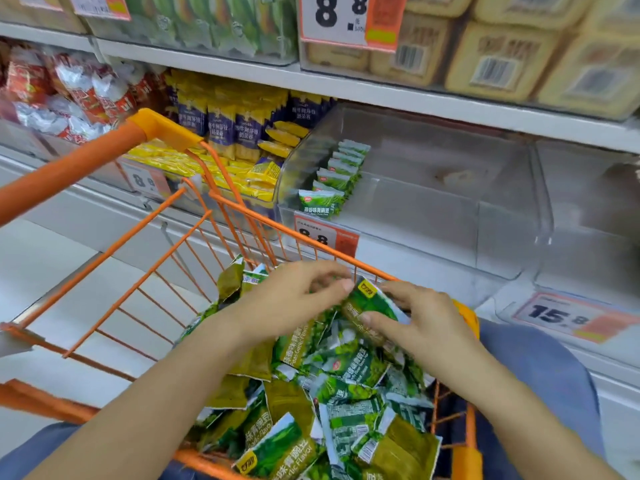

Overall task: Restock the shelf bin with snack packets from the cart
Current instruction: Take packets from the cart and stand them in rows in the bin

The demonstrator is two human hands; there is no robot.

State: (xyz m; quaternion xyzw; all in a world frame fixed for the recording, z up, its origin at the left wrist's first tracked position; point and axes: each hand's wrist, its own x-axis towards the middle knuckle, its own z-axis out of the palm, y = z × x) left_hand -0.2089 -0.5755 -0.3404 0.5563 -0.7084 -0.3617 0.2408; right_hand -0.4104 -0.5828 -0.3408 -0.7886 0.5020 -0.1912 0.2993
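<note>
Nearest, green pea snack packets [311, 403] reading "Garlic Flavor" fill the orange wire cart [145, 282]. Above that pile both hands grip one green packet [369, 306]: the left hand [294, 299] pinches its top corner, the right hand [415, 323] curls round its right side. Farther back, the clear shelf bin [433, 202] holds a short row of the same packets [334, 178] at its left, above an "8.8" price tag [323, 237]

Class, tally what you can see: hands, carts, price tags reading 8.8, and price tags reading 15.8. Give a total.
Hands, left hand and right hand: 2
Cart: 1
Price tags reading 8.8: 3
Price tag reading 15.8: 1
Total: 7
</note>
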